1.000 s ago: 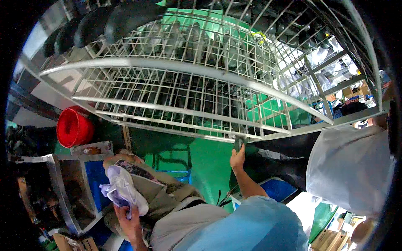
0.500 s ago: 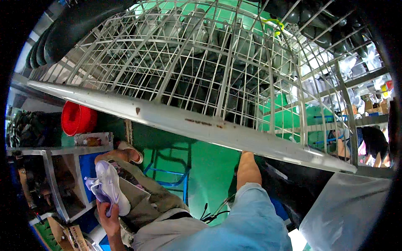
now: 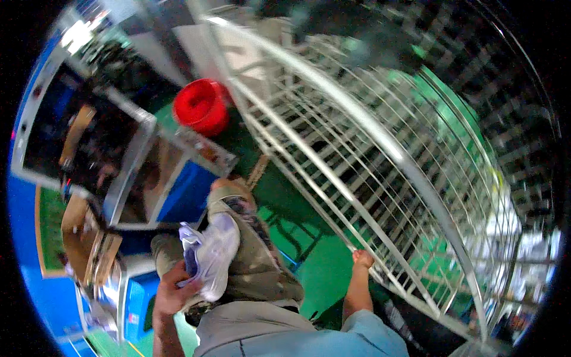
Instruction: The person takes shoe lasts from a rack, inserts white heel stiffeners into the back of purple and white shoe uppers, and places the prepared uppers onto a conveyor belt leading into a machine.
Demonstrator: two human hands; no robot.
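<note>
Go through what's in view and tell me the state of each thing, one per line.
left hand: closed around a white shoe
white shoe: held up off the lap
right hand: gripping the wire rack's lower edge
wire rack: tilted
red bucket: on the green floor, opening toward the camera

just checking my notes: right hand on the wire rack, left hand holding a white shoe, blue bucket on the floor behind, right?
Not quite: the bucket is red, not blue, as the head view shows. The right hand does rest on the wire rack, and the left hand does hold the white shoe.
</note>
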